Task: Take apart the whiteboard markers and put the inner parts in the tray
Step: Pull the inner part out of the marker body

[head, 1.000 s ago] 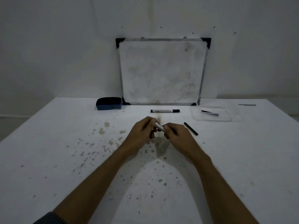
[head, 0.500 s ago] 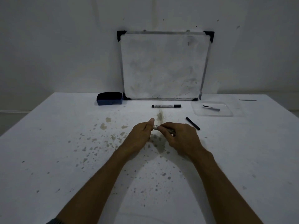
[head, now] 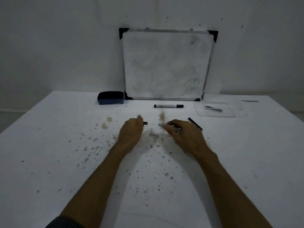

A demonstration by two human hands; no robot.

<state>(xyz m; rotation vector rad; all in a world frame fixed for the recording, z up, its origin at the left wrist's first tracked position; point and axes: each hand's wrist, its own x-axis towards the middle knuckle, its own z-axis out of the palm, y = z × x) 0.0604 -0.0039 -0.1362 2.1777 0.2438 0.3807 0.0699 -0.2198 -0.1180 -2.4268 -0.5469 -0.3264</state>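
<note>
Left hand (head: 131, 130) pinches a glossy black cap (head: 145, 123); right hand (head: 182, 134) grips what looks like the marker barrel (head: 162, 125).

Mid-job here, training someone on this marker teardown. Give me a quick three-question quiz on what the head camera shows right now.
1. True or false: the hands are joined on one unseparated marker.
2. Where does the intact marker lie? A) in the tray B) on the table in front of the whiteboard C) on the eraser
3. Fill in: the clear tray sits to the ____ of the whiteboard.

Key
1. False: the left hand holds a dark piece, apart from the right hand with the marker body.
2. B: the intact marker lies on the table, in front of the whiteboard.
3. Right: the tray already holds a dark part.
</note>
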